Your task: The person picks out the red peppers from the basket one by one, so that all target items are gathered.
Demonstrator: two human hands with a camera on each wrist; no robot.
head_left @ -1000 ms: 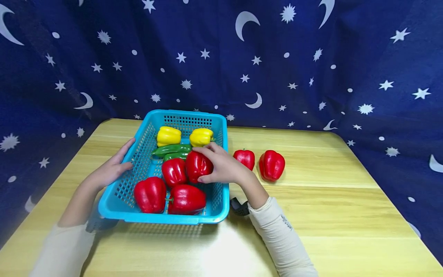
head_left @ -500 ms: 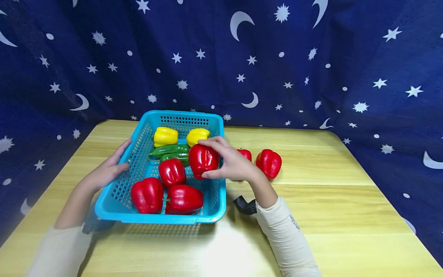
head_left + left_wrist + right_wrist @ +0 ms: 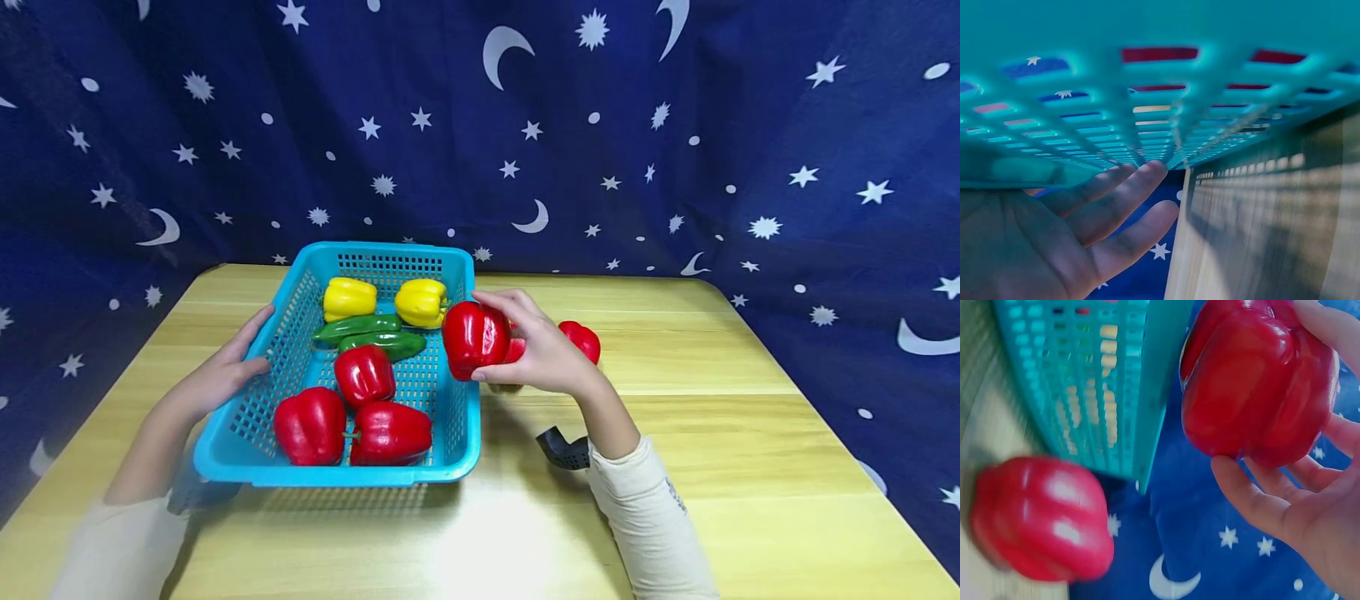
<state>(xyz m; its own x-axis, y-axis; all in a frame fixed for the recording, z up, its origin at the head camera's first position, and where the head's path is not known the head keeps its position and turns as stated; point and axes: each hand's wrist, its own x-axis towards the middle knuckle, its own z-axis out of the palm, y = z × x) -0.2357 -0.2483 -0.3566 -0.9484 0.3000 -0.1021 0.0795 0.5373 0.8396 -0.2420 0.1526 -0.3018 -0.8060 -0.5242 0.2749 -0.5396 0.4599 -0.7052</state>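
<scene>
My right hand (image 3: 543, 346) holds a glossy red bell pepper (image 3: 474, 335) over the right rim of a blue plastic basket (image 3: 337, 476). The right wrist view shows this held pepper (image 3: 1250, 387) against the fingertips, with the basket's perforated wall beside it. At the basket's left rim rests my left hand (image 3: 225, 375), its fingers (image 3: 1129, 194) fairly straight along the outer wall. Inside the basket lie a red pepper (image 3: 364, 375), two larger ones in front, two yellow bell peppers (image 3: 349, 298) and two long green peppers (image 3: 382, 343).
Two more red peppers lie on the wooden table (image 3: 697, 400) right of the basket; one (image 3: 581, 340) shows past the right hand, the other is mostly hidden behind it. A black perforated piece (image 3: 562, 450) sits by the right wrist. A dark blue star-patterned cloth (image 3: 637, 167) hangs behind.
My right hand has lifted the red pepper from among those in the basket and carried it right, to the rim. The left hand stays at the left rim. The view has shifted slightly.
</scene>
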